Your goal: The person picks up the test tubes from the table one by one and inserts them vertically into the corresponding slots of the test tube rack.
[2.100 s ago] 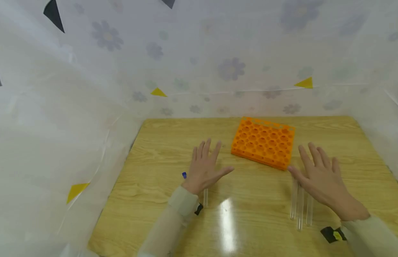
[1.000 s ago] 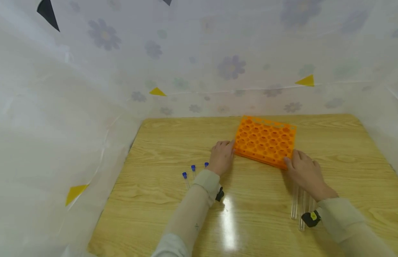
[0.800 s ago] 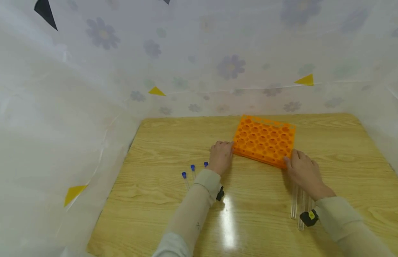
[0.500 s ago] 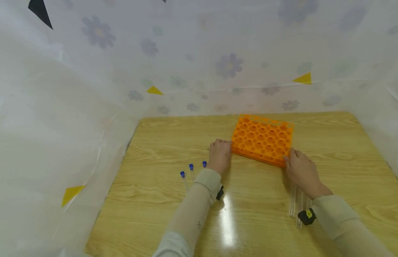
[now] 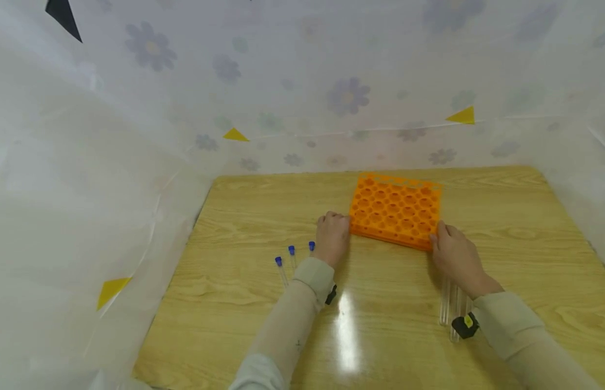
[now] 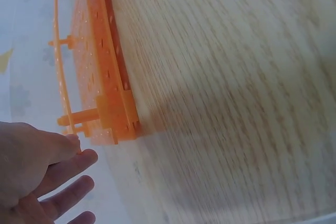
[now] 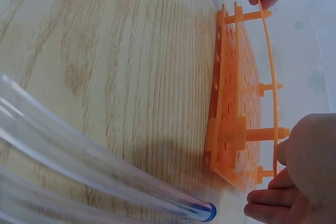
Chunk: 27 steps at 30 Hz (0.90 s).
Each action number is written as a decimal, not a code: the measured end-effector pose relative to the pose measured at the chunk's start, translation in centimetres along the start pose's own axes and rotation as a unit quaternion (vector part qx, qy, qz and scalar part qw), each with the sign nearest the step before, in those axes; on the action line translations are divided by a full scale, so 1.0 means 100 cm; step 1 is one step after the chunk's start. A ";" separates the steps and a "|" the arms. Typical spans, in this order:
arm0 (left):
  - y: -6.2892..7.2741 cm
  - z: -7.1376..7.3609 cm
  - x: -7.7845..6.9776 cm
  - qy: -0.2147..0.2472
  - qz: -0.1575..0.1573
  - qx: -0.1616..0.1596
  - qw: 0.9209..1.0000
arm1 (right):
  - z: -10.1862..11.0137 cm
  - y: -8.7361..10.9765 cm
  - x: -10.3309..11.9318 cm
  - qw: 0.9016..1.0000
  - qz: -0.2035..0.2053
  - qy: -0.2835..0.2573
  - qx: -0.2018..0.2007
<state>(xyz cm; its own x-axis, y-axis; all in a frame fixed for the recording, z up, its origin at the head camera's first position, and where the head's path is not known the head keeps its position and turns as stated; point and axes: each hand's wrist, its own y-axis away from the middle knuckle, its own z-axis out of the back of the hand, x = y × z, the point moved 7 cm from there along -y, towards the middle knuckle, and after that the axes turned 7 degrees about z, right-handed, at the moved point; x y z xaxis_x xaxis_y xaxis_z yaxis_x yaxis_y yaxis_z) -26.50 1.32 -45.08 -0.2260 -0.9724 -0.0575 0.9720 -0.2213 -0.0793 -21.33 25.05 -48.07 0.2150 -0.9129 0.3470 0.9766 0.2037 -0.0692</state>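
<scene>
An orange test tube rack (image 5: 392, 210) with rows of round holes sits toward the back of the table. My left hand (image 5: 333, 237) pinches the near left corner of its top plate between thumb and forefinger; the other fingers are apart in the left wrist view. At the near right corner, my right hand (image 5: 457, 255) grips the same plate. Below my right hand lie several clear test tubes (image 5: 445, 303), partly covered by the hand and wrist. One tube (image 7: 105, 169) shows a blue cap in the right wrist view. Blue-capped tubes (image 5: 279, 262) lie left of my left forearm, partly hidden.
The wooden table (image 5: 224, 303) bears all of these. A pale flowered curtain (image 5: 293, 92) with yellow triangles hangs along its back and sides. Black wrist cameras (image 5: 464, 325) sit close above the tabletop, the right one by the tubes.
About two seconds ago both hands were spread above the table, away from the rack. They have since taken hold of its near corners. The rack has shifted slightly left and turned a little straighter.
</scene>
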 end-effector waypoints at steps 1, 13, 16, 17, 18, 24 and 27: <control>0.001 0.000 0.000 0.000 0.000 0.001 1.000 | 0.000 0.000 0.001 1.000 0.000 -0.001 0.001; 0.010 -0.004 0.004 -0.016 -0.003 0.013 1.000 | -0.005 0.002 0.003 1.000 -0.003 -0.001 0.023; 0.014 -0.004 0.006 -0.016 -0.007 0.010 1.000 | -0.006 0.003 0.005 1.000 -0.001 0.000 0.022; 0.016 -0.004 0.006 -0.017 -0.008 0.009 1.000 | -0.006 0.003 0.006 1.000 0.000 0.001 0.022; 0.017 -0.004 0.006 -0.020 -0.010 0.008 1.000 | -0.006 0.003 0.006 1.000 0.001 0.000 0.022; 0.025 -0.003 0.006 -0.031 -0.017 -0.005 0.999 | -0.006 0.006 0.009 1.000 0.002 -0.002 0.026; 0.029 -0.003 0.007 -0.032 -0.018 -0.014 0.999 | -0.006 0.007 0.011 1.000 0.005 -0.001 0.024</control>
<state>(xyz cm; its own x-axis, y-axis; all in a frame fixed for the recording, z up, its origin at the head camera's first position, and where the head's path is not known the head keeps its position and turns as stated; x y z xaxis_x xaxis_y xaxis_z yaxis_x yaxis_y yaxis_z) -23.84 0.02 -45.68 -0.2553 -0.9668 0.0092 0.9609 -0.2548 -0.1088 -20.40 24.01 -48.34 0.2249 -0.9102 0.3478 0.9728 0.2299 -0.0274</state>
